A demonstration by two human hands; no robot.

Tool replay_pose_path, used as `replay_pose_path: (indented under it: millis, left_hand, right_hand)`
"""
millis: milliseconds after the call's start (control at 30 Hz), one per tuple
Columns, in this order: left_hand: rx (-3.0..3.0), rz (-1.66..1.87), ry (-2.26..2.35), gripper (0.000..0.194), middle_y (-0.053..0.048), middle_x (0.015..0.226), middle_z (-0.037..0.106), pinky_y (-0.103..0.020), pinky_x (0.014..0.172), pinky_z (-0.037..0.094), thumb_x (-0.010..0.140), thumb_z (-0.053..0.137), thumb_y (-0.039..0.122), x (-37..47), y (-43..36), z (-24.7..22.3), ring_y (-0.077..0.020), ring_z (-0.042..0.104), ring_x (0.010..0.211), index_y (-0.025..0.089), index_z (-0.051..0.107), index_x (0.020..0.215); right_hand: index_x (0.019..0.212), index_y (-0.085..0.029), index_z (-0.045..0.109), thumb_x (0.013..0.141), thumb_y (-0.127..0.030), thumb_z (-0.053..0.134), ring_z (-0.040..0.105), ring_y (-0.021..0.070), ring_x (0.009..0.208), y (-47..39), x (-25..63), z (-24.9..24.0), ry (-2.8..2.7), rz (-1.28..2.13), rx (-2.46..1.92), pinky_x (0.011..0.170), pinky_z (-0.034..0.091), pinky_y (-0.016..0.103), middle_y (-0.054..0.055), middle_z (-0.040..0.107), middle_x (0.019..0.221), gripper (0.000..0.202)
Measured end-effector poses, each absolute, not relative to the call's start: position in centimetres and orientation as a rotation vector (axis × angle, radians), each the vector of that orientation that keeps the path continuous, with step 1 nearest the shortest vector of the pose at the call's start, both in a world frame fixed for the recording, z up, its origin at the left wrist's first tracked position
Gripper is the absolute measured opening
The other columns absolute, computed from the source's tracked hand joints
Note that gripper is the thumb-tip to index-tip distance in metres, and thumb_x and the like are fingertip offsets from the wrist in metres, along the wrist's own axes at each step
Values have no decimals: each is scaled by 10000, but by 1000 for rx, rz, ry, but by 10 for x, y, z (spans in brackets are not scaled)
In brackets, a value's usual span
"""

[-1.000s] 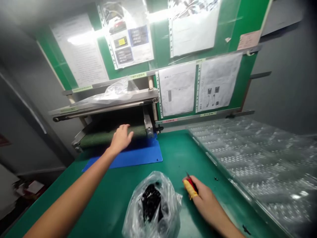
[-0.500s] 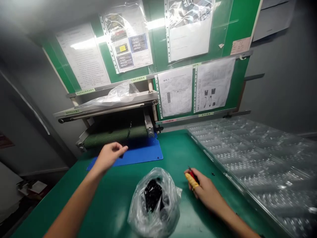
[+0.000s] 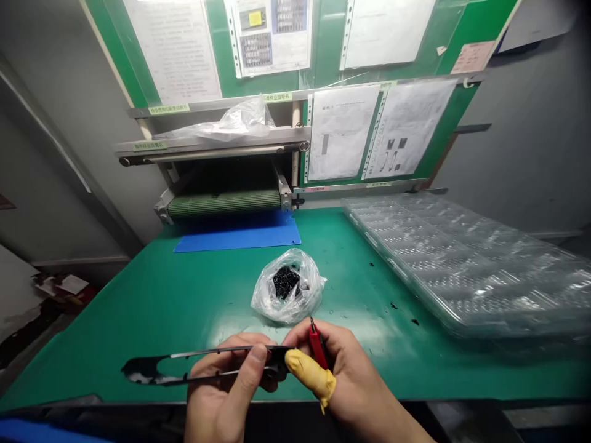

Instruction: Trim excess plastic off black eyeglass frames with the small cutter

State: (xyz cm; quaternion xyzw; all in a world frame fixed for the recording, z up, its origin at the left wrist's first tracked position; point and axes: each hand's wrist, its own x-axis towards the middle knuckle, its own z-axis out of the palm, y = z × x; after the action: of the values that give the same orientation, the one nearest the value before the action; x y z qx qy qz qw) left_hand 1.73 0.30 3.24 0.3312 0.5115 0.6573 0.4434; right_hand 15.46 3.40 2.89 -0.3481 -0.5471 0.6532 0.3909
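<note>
My left hand (image 3: 226, 391) is closed round a long, thin black plastic frame (image 3: 161, 374) with an oval opening, held level above the near table edge. Its narrow end points left. My right hand (image 3: 353, 375) grips a small red-handled tool (image 3: 317, 344) with a dark pointed tip facing up and away. The right thumb, in a yellow finger cot (image 3: 310, 374), presses against the frame's right end. Just beyond both hands, a clear plastic bag (image 3: 263, 295) stands open with small black pieces (image 3: 285, 283) inside.
Stacked clear plastic trays (image 3: 443, 264) cover the table's right side. Small black scraps (image 3: 393, 306) lie beside them. At the back, a green conveyor belt (image 3: 226, 203) ends above a blue sheet (image 3: 240, 237). Papers (image 3: 341, 135) hang on the green board behind.
My left hand has come back from the conveyor and now holds the black frame. My right hand has moved inward to meet it, still with the red tool. The view has shifted.
</note>
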Motion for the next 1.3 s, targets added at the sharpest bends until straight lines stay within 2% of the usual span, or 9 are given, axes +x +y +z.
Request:
replay_pose_path:
  millis: [133,233,367,467,567,667,767,1067,1300]
  left_hand:
    - [849,1536,1311,435,-27,600,637,-178,369,402,633,807,576,11,-17,39,-103,512,395,193,748,829]
    - [718,1484,1262,425,-19,438,563,-155,322,301,656,780,573,10,-26,45,-81,437,295,172,752,791]
    - [539,1362,1116,421,-58,445,591,-183,328,340,614,798,531,6,-28,51,-123,496,297,146,764,782]
    - [543,1283,1077,388,-76,449,603,-234,302,365,582,808,490,2,-30,53,-166,509,297,151,768,765]
    - [501,1254,1099,360,-82,458,615,-229,318,380,584,814,471,3,-34,57,-162,520,304,158,772,756]
    - [446,1244,1075,401,-78,451,617,-188,328,370,552,836,496,5,-38,60,-130,514,300,150,775,746]
    - [414,1247,1084,390,-66,441,616,-172,331,373,559,842,469,6,-40,61,-114,502,294,136,770,749]
    - [485,1274,1042,342,-61,489,648,-133,372,406,672,812,421,5,-42,50,-108,554,347,111,761,806]
    - [648,1265,1162,238,-56,549,655,-126,405,446,926,535,212,7,-48,61,-116,608,412,101,743,891]
  right_hand:
    - [851,-184,550,737,-536,758,384,115,597,21,156,29,-1461,1653,-953,549,340,232,-35,461,664,424]
    - [950,-219,528,872,-518,614,402,121,565,10,167,35,-1670,1303,-989,515,341,231,-41,456,664,321]
    - [1013,-253,525,969,-285,480,565,154,619,-3,182,42,-2161,678,-971,559,408,254,-1,612,776,71]
    - [1018,-223,515,945,-150,446,604,165,616,-5,185,46,-2363,393,-921,532,414,256,18,640,766,124]
    - [890,-201,522,971,-241,451,551,153,511,-3,180,50,-2389,167,-921,463,363,264,16,593,648,115]
    - [735,-212,483,999,-429,412,458,127,425,-3,173,52,-2371,31,-937,426,305,271,5,532,566,348]
    - [674,-211,468,1018,-392,357,408,118,428,-3,169,50,-2344,-122,-976,448,274,273,-7,485,547,404]
    - [621,-196,461,1021,-391,308,364,118,424,0,168,39,-2291,-239,-1074,470,245,287,-29,415,521,471]
    - [653,-210,441,1011,-355,309,422,131,383,-1,170,29,-2377,-188,-1124,425,223,296,-22,463,502,409]
